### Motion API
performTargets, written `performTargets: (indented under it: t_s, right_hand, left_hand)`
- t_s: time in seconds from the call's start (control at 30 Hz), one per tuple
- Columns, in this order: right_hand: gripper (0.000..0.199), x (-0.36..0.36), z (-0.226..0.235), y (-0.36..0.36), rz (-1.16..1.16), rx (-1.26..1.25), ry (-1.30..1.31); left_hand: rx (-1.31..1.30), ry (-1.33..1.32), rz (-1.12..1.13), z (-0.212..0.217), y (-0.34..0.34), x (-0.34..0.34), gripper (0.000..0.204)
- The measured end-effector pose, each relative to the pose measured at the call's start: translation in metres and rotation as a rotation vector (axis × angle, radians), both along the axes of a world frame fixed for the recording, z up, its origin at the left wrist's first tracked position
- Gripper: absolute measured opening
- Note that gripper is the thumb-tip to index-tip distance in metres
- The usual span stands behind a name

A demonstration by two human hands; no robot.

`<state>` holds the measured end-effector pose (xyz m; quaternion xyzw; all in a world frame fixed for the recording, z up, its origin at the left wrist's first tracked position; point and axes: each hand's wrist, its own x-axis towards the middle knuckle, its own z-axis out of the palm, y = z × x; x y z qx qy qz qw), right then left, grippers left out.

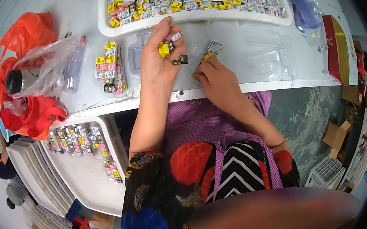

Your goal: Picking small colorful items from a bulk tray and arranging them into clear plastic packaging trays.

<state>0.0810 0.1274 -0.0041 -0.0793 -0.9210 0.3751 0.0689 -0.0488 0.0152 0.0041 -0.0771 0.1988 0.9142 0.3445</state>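
My left hand (155, 55) is turned palm up over the table, its fingers curled round a few tiny boxes (164, 49) in yellow, pink-white and black. To its right, my right hand (219, 79) pinches with thumb and fingertips at the near end of a short row of tiny boxes (215, 47), white and yellow, lying on the table. The fingers partly cover that end, where a yellow box shows. Clear plastic lies between the two hands. Just beyond them stands a large white tray (196, 18) heaped with many such boxes.
Packed blocks of tiny boxes (108, 71) stand left of my left hand. Clear plastic sleeves (270, 63) lie at right, near a red-and-gold box (337, 49). Red bags (31, 30) crowd the left end. Below the table edge, another white tray (88, 182) holds packed blocks. Other people are at far left.
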Motion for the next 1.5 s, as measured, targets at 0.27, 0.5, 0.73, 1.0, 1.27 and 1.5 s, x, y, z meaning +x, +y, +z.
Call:
performTargets:
  t_s: [0.27, 0.5, 0.73, 1.0, 1.27, 1.5]
  right_hand:
    - [0.020, -0.005, 0.011, 0.012, -0.092, -0.056, 0.158]
    - [0.017, -0.028, 0.034, 0.029, -0.044, -0.403, 0.121]
    - [0.012, -0.025, 0.042, 0.044, -0.125, -0.804, -0.074]
    - [0.013, 0.021, 0.006, 0.023, 0.062, -0.413, -0.040]
    - [0.011, 0.021, 0.001, 0.006, 0.073, -0.064, 0.043]
    - [0.019, 0.024, -0.002, 0.004, 0.110, 0.083, 0.096]
  left_hand:
    - [-0.239, 0.145, -0.012, 0.006, 0.001, 0.009, 0.018]
    - [-0.464, 0.518, -0.104, 0.006, 0.016, 0.022, 0.033]
    - [-0.408, 0.574, -0.263, 0.005, 0.009, 0.017, 0.039]
    - [-0.634, 0.685, -0.260, -0.004, -0.002, 0.016, 0.034]
    - [-0.732, 0.716, -0.244, 0.006, -0.009, 0.021, 0.029]
    - [-1.055, 1.428, -0.378, 0.001, -0.040, 0.046, 0.017]
